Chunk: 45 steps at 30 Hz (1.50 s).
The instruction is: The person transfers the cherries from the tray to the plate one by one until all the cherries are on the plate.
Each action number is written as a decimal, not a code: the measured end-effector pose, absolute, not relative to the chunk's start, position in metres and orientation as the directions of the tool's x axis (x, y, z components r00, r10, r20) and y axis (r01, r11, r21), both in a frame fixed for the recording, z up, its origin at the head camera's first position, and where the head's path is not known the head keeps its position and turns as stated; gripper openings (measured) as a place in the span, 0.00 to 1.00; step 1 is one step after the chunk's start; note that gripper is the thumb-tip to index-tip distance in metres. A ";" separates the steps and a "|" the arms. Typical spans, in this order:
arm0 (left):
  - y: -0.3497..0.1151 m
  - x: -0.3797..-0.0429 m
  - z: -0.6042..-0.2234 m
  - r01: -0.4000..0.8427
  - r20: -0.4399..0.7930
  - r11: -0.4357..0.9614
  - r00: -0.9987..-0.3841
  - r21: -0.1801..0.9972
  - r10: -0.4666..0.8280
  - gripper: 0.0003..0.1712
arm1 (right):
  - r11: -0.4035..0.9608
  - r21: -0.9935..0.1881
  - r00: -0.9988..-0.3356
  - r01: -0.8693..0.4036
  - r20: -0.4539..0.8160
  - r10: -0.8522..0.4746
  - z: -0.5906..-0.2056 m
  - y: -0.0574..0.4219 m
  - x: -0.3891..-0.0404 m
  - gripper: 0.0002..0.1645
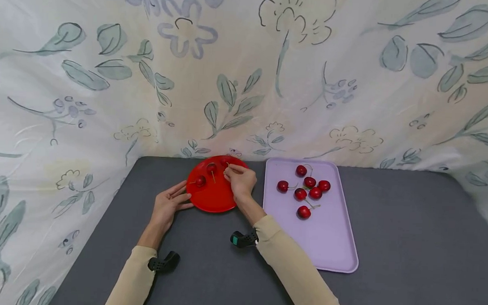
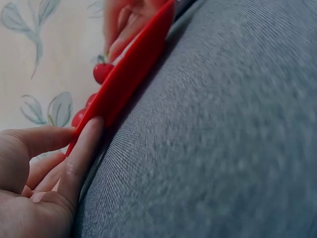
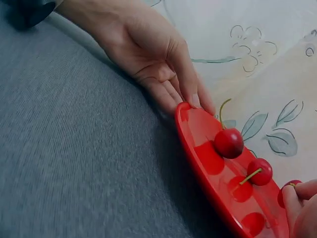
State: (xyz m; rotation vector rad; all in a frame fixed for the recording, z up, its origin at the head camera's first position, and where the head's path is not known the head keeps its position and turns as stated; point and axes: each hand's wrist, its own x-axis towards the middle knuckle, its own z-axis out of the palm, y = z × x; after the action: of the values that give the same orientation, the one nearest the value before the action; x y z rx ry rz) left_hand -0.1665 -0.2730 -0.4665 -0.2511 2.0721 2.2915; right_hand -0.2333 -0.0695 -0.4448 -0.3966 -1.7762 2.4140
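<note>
The left hand [image 1: 167, 206] grips the left rim of a round red plate [image 1: 214, 201], thumb on the upper side and fingers underneath. Two cherries with stems lie on the plate: one cherry [image 1: 200, 181] at the left, another cherry [image 1: 211, 168] further back. Over the plate's back right part, the right hand [image 1: 241, 181] pinches a third cherry [image 2: 103, 73] by its stem. In the head view that cherry is mostly hidden by the fingers; whether it touches the plate I cannot tell.
Right of the plate lies a lilac rectangular tray [image 1: 309, 244] with several stemmed cherries [image 1: 309, 182] in its back half. Both stand on a dark grey tabletop [image 1: 406, 239]. Behind hangs a flower-patterned cloth [image 1: 231, 58]. A dark band with a camera [image 1: 242, 239] sits on each wrist.
</note>
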 end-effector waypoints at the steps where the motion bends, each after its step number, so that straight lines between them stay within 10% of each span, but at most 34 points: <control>1: -0.273 -0.167 -0.467 -0.138 -0.146 -0.101 -0.987 0.985 -0.071 0.33 | -0.298 -0.952 -0.955 0.068 -0.149 0.255 -0.445 -0.071 -0.233 0.11; 32: -0.272 -0.170 -0.469 -0.140 -0.146 -0.092 -0.987 0.986 -0.069 0.32 | 0.311 -0.936 -0.985 0.165 -0.138 0.107 -0.440 -0.076 -0.234 0.07; 45: -0.274 -0.169 -0.467 -0.128 -0.135 -0.097 -0.988 0.987 -0.076 0.33 | 0.343 -0.931 -0.992 0.123 -0.113 0.048 -0.434 -0.073 -0.234 0.09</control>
State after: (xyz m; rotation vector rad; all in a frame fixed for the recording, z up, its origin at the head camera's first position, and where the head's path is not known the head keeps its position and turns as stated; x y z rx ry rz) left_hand -0.1693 -0.2744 -0.4674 -0.2355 2.0867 2.2889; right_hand -0.2336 -0.0726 -0.4342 -0.1679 -2.6270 1.8315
